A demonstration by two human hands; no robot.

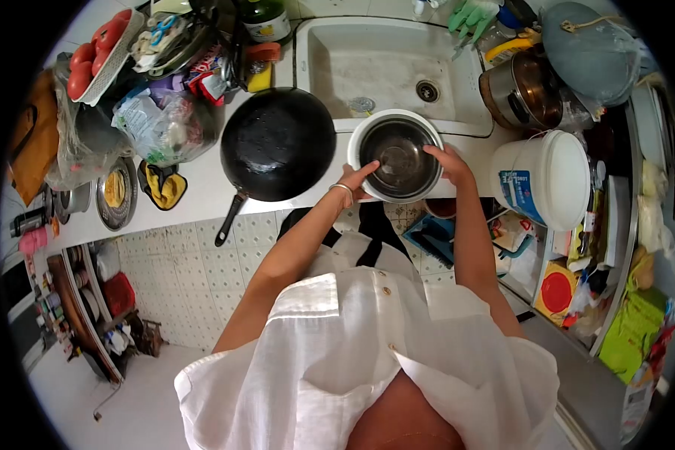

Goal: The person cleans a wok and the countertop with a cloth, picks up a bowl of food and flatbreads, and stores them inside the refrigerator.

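Both hands grip a round metal bowl (397,169) that sits inside a white-rimmed bowl (356,141), just in front of the sink at the counter's front edge. My left hand (358,178), with a bangle at the wrist, holds the left side, its thumb over the rim. On the opposite side my right hand (450,165) has its thumb hooked inside the rim and its fingers outside. Nothing but a dull, reflective bottom shows in the metal bowl. Left of the hands, a large black pan (277,142) rests on the counter, handle pointing toward me.
The white sink (375,56) lies behind the bowls. At right stand a white bucket (566,180) and a steel pot (521,94). Leftward are plastic bags (165,127), a basket of tomatoes (97,56), a yellow-black pot holder (163,185) and a metal plate (116,193).
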